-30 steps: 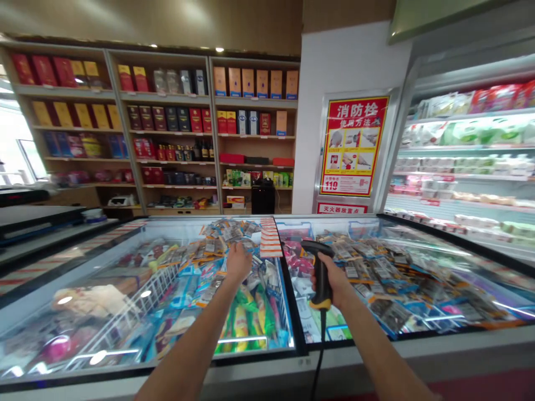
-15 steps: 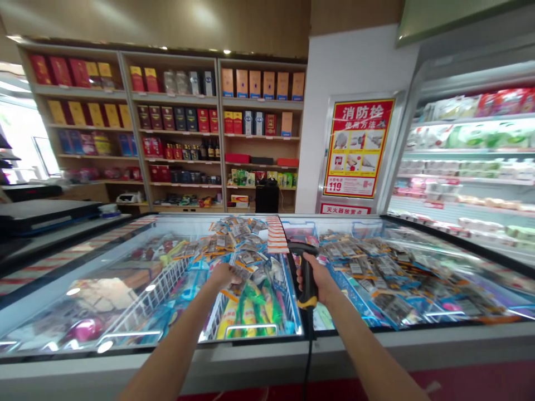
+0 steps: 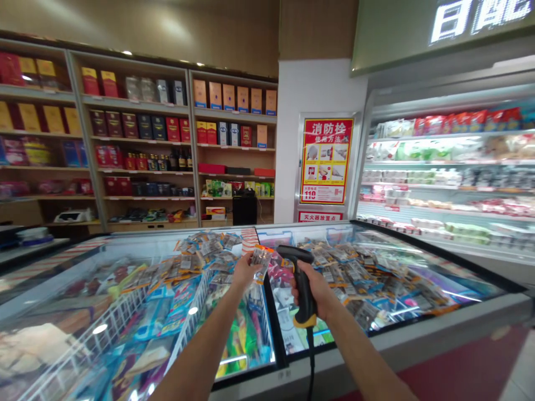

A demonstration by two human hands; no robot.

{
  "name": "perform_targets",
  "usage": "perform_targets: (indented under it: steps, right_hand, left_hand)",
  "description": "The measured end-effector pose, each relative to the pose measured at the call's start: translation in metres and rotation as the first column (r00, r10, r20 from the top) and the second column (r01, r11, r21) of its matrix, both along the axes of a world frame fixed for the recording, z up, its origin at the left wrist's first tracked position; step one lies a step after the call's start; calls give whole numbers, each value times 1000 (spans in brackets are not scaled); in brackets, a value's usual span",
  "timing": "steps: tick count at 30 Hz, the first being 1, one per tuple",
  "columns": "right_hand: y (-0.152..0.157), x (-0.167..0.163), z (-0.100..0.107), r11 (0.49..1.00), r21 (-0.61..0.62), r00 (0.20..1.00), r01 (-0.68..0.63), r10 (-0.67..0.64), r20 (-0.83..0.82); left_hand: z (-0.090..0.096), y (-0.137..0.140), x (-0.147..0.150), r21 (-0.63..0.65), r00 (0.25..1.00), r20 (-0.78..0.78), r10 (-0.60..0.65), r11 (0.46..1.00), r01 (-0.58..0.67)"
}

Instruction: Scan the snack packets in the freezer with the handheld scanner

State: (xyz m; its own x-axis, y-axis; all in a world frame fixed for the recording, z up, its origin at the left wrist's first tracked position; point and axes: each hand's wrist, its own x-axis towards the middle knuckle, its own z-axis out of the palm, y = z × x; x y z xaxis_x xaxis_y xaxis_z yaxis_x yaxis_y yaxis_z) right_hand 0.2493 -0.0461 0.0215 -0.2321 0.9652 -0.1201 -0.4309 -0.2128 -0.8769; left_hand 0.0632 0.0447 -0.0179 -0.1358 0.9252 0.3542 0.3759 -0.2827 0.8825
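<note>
My left hand (image 3: 244, 273) is closed on the edge of a small snack packet (image 3: 261, 263), clear with an orange top strip and a barcode-like label. My right hand (image 3: 314, 289) wraps round the handle of a black and yellow barcode scanner (image 3: 304, 295), whose cable hangs down in front of the freezer. The scanner's head points left, toward the packet, with a small gap between them. Similar packets lie in a heap (image 3: 209, 250) to the left and another heap (image 3: 371, 273) to the right, both on the glass freezer top.
The chest freezer (image 3: 284, 365) spans the front, with white wire baskets (image 3: 194, 306) and bagged goods under its glass. Behind it stand wooden shelves (image 3: 146, 139) of boxes and bottles. A red poster (image 3: 326, 161) hangs on the wall, and a lit refrigerated shelf (image 3: 451, 184) is at right.
My left hand has lifted a packet off the left heap and brought it right, in front of the scanner. The view has turned right. My right hand still grips the scanner.
</note>
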Motion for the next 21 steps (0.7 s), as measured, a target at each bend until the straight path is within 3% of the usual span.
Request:
perform_targets:
  steps: [6, 15, 21]
  right_hand:
    - [-2, 20, 4, 1000, -21, 999, -3, 2, -46]
    - [-1, 34, 4, 999, -34, 998, -19, 17, -67]
    - [4, 37, 0, 1000, -19, 998, -15, 14, -57]
  left_hand:
    - [2, 12, 29, 24, 990, -134, 44, 999, -41]
    - [-13, 33, 53, 49, 984, 91, -154, 987, 150]
    - [-15, 36, 60, 38, 990, 59, -132, 991, 130]
